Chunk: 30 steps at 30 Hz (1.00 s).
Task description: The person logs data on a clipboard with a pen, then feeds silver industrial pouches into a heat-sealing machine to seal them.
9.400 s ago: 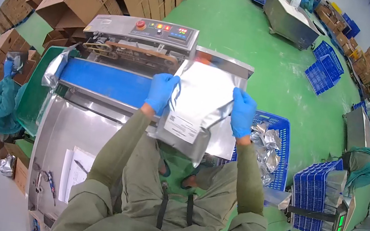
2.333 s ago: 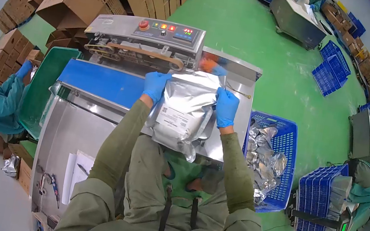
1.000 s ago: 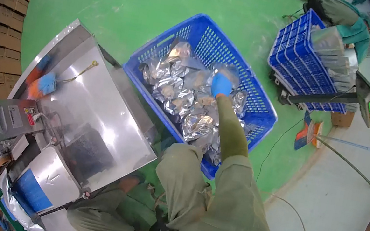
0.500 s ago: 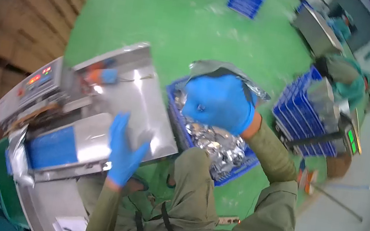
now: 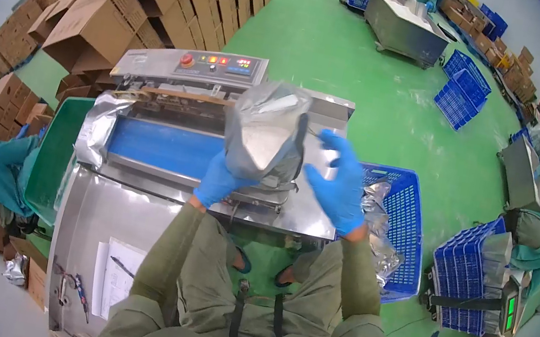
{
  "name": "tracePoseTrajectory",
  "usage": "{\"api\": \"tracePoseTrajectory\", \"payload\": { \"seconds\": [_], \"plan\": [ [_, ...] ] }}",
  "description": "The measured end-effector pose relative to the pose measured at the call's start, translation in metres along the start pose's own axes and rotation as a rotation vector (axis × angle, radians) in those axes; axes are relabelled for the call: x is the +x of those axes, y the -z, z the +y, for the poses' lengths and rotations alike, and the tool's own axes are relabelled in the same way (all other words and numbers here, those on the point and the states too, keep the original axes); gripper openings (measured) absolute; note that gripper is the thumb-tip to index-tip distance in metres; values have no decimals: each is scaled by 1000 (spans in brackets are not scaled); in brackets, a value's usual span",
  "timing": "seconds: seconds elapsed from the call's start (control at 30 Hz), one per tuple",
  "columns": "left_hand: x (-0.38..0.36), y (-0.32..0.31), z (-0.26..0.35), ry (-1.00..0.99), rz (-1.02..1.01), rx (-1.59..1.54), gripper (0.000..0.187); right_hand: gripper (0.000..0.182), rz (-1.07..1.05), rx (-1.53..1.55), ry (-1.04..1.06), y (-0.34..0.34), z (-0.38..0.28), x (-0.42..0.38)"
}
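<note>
Silver-grey foil pouch (image 5: 239,142): open mouth turned up toward the camera, in the left hand at the right end of a flat blue conveyor belt (image 5: 159,146); whether its base touches the bare metal worktop (image 5: 309,214) cannot be told.
Left hand, blue-gloved (image 5: 221,183): closed around the pouch's near left lower side; some fingers are hidden behind the foil.
Right hand, blue-gloved (image 5: 342,188): fingers spread, just right of the pouch, apparently pinching nothing.
Spill risk: with the mouth open and one hand holding, a tip or sudden squeeze could send pale powder (image 5: 266,141) over the belt or worktop.
Slip risk: smooth foil and an off-centre load could let the pouch sag or twist out of the glove.
Pouch contents: the pale powder, below the open rim.
Blue slotted plastic crate (image 5: 410,228), right: crinkled silver pouches (image 5: 381,251) lie in it, bunched on its left side.
Green plastic tub (image 5: 51,153), left: contents unclear.
Grey metal trough on wheels (image 5: 396,36), far right: white material inside.
Blue ribbed crate (image 5: 463,272), right: pale flat bags (image 5: 498,253) at its right side.
</note>
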<state>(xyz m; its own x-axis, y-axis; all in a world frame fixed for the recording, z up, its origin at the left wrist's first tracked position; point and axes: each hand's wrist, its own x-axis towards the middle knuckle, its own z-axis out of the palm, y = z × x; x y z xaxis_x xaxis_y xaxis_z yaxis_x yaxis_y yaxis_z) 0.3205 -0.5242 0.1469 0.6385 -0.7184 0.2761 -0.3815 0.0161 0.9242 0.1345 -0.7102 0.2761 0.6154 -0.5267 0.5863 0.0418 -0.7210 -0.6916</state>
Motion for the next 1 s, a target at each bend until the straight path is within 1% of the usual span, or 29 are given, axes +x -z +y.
{"api": "tracePoseTrajectory", "payload": {
  "seconds": [0.07, 0.1, 0.17, 0.2, 0.23, 0.27, 0.33, 0.37, 0.47, 0.5, 0.53, 0.6, 0.63, 0.7, 0.73, 0.77, 0.8, 0.87, 0.9, 0.97, 1.0],
  "plan": [
    [8, 17, 6, -12, -148, -77, 74, 30, -61, 0, 23, -32, 6, -6],
    [12, 27, 42, -98, -142, -30, 65, 26, -63, -7, -20, -36, 12, -1],
    [17, 52, 102, -53, -200, -12, 53, 21, -112, -23, 40, -27, 14, 15],
    [17, 61, 119, -20, -226, -8, 48, 19, -148, -31, 64, -23, 12, 18],
    [26, 65, 124, -86, -291, 288, 37, 16, -147, -107, 121, -20, 3, 21],
    [32, 68, 121, -180, -272, 526, 34, 16, -143, -219, 242, -18, 8, 21],
    [41, 80, 109, -365, -222, 1013, 30, 17, -123, -436, 490, -2, 39, 20],
    [41, 98, 99, -366, -272, 1126, 33, 20, -275, -583, 422, 14, 56, 15],
    [30, 88, 61, -792, 71, 735, 37, 25, -74, -164, 535, 12, 66, 0],
    [24, 71, 80, -679, 112, 625, 41, 24, -44, -109, 416, 6, 54, -4],
    [24, 46, 62, -582, 225, 253, 20, 24, -10, -49, 299, -1, 43, -7],
    [14, 23, 74, -109, 339, 50, 15, 18, -23, 53, 41, -15, 51, -22],
    [23, 19, 78, -70, 352, 18, 14, 13, 77, 208, -72, -20, 34, -19],
    [36, 14, 77, 43, 379, -56, 18, 17, 97, 321, -257, -27, 43, -5],
    [47, 16, 62, 138, 328, -82, 18, 19, 106, 376, -364, -33, 48, -1],
    [61, 16, 31, 234, 279, -110, 20, 25, 85, 492, -416, -43, 55, 6],
    [66, 15, 0, 320, 231, -139, 23, 26, 50, 436, -461, -56, 74, 5],
    [68, 15, -74, 251, 262, -66, 26, 30, -3, 328, -528, -90, 127, 0],
    [75, 18, -94, 211, 276, -29, 28, 31, 0, 322, -547, -105, 144, 0],
    [82, 28, -93, 295, 285, -108, 26, 33, -1, 304, -606, -130, 166, -8],
    [82, 32, -96, 348, 293, -148, 25, 33, 6, 324, -606, -136, 167, -8]
  ]
}}
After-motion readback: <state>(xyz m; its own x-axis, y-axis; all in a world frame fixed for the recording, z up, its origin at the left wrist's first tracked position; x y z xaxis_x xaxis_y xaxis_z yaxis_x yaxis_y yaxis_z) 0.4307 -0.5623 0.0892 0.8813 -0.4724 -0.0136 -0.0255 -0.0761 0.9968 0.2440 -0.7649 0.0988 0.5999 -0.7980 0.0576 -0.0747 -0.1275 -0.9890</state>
